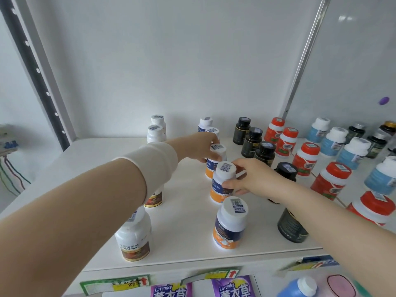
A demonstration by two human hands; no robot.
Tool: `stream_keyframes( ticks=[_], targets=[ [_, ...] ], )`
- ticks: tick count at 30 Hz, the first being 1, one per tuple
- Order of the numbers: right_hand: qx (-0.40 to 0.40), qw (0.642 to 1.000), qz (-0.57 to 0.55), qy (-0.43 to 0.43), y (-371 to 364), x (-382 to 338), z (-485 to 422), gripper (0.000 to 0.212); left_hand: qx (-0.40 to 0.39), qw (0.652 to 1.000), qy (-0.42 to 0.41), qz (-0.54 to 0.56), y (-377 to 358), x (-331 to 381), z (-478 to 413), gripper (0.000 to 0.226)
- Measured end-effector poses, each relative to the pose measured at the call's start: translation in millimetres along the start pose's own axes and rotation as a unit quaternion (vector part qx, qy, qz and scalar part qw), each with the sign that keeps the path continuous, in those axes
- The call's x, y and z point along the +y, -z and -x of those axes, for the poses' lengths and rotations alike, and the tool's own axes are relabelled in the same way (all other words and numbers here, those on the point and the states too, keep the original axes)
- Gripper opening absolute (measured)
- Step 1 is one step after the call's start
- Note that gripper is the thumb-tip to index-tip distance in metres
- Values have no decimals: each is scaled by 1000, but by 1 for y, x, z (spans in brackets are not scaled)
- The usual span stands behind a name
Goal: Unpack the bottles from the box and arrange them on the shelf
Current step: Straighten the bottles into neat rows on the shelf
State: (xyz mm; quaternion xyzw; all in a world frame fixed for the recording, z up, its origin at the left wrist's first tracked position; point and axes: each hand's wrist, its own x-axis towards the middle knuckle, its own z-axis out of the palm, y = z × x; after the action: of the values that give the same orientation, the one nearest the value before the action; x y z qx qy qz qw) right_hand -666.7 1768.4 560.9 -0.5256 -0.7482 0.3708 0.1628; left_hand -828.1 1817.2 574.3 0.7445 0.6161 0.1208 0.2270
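A shop or pharmacy is indicated: supplement bottles (229, 227) are ranked by kind on a white shelf (184, 213), and price labels (116, 285) are fixed along its front edge.

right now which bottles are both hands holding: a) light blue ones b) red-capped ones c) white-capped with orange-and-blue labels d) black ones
c: the left hand grips the farther orange-and-blue bottle, and the right hand grips the nearer orange-and-blue bottle.

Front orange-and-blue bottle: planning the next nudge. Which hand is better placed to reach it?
Probably the right hand: it grips the second bottle, directly behind the front bottle. The left hand holds the third bottle, further back.
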Motion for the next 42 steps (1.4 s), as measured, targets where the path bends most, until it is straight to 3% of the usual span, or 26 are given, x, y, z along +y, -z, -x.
stream_keyframes(
  ticks=[10, 17, 21, 27, 32, 36, 39, 42],
  targets=[
    [-25, 1000, 1, -6, 1, 1, -2, 43, -15, 999, 3, -32, 0, 1, -3, 44],
    [-16, 989, 146, -6, 13, -12, 4, 55, -14, 996, 31, -79, 12, 3, 2, 69],
    [6, 976, 217, 13, 36, -35, 10, 64, -18, 993, 45, -111, 48, 3, 24, 48],
    [45, 919, 375, 113, 34, -73, -5, 42, 17, 952, 100, -289, 99, -20, 72, 38],
    [41, 892, 423, 150, -8, -95, -22, 51, -15, 911, 157, -382, 106, -49, 104, 38],
    [11, 915, 370, 162, -38, -110, -17, 49, 15, 952, 122, -282, 96, -81, 111, 38],
    [-3, 956, 250, 152, -55, -109, -10, 53, 69, 990, 81, -92, 84, -105, 109, 39],
    [13, 986, 118, 113, -75, -99, -8, 60, 117, 984, 70, 115, 61, -130, 99, 43]
  ],
)
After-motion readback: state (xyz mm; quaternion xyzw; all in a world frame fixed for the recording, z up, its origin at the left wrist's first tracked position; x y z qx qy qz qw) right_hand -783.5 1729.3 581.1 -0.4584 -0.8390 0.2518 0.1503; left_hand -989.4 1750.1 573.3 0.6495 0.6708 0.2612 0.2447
